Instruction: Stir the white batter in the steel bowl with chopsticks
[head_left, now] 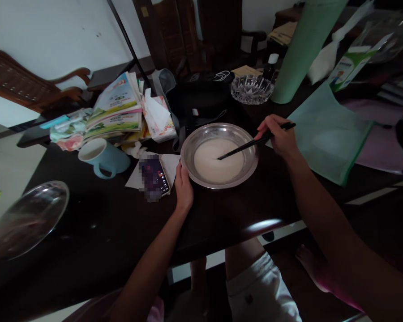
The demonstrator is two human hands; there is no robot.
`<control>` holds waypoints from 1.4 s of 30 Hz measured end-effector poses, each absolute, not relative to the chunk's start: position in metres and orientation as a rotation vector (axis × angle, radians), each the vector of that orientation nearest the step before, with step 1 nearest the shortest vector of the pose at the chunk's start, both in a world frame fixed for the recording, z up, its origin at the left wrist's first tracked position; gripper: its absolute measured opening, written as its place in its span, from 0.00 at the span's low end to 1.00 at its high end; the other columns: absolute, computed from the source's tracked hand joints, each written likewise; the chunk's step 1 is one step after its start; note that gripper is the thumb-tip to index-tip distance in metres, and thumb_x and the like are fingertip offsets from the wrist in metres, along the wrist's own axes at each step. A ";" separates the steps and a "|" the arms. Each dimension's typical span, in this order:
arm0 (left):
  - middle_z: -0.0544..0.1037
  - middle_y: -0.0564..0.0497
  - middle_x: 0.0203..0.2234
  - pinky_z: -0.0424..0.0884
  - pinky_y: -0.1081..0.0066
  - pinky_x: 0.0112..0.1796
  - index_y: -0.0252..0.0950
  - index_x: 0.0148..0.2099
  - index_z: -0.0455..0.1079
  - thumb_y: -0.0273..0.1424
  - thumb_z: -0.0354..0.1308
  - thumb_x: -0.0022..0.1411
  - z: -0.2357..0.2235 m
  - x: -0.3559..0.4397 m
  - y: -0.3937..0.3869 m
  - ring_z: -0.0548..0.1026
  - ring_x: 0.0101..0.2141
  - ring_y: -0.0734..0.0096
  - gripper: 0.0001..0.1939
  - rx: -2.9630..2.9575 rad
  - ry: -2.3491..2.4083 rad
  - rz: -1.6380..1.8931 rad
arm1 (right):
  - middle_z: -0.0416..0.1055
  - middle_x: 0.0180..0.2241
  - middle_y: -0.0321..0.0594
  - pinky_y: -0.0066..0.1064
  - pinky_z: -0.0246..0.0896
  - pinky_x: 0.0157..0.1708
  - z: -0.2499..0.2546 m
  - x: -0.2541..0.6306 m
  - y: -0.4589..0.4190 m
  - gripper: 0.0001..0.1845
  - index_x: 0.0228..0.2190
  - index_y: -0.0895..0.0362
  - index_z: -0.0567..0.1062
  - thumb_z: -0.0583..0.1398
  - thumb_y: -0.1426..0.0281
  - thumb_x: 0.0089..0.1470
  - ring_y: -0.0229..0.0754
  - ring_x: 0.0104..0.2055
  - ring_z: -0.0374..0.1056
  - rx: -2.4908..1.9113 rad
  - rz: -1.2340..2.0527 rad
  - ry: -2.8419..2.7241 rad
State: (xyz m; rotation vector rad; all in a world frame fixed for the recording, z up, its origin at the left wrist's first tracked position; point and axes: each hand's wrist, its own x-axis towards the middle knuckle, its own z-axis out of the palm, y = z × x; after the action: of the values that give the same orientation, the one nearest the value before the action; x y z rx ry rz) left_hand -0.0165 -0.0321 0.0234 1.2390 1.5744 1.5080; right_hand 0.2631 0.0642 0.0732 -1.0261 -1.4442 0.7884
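Observation:
A metal bowl (220,184) holds a pale, milky mixture (218,167). My right hand (279,134) is closed round dark chopsticks (243,146), whose tips dip into the mixture near the bowl's middle. At the bowl's left side, my left hand (183,187) grips the rim; its fingertips are partly hidden beneath the edge. Just left of that hand, a phone (159,176) with a lit screen, partly blurred, lies on white paper (171,164).
A light blue mug (116,157), stacked booklets (117,105) and a tissue pack (160,120) stand left. Behind the bowl are a black bag (201,100), a glass ashtray (250,91) and a tall green cylinder (305,49). A green pouch (332,129) lies right; a clear-rimmed bowl (36,219) sits lower left.

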 end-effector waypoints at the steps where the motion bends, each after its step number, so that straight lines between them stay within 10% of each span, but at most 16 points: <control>1: 0.75 0.43 0.55 0.62 0.61 0.61 0.37 0.56 0.71 0.48 0.47 0.69 0.024 -0.016 -0.032 0.71 0.57 0.61 0.25 1.240 1.580 1.506 | 0.73 0.18 0.35 0.36 0.67 0.28 0.073 0.263 0.064 0.23 0.23 0.50 0.76 0.57 0.48 0.58 0.40 0.22 0.70 -1.025 0.803 -1.433; 42: 0.75 0.43 0.55 0.62 0.62 0.61 0.37 0.56 0.71 0.49 0.47 0.69 0.021 -0.017 -0.031 0.71 0.57 0.62 0.26 1.228 1.570 1.521 | 0.77 0.24 0.36 0.36 0.70 0.34 0.078 0.258 0.059 0.20 0.25 0.51 0.78 0.61 0.48 0.55 0.41 0.30 0.74 -1.016 0.833 -1.610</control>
State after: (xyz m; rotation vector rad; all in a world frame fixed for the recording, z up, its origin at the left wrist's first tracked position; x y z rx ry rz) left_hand -0.0173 -0.0313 0.0214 1.2276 1.5704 1.5209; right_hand 0.2580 0.0591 0.0777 -1.0159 -1.6099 0.8329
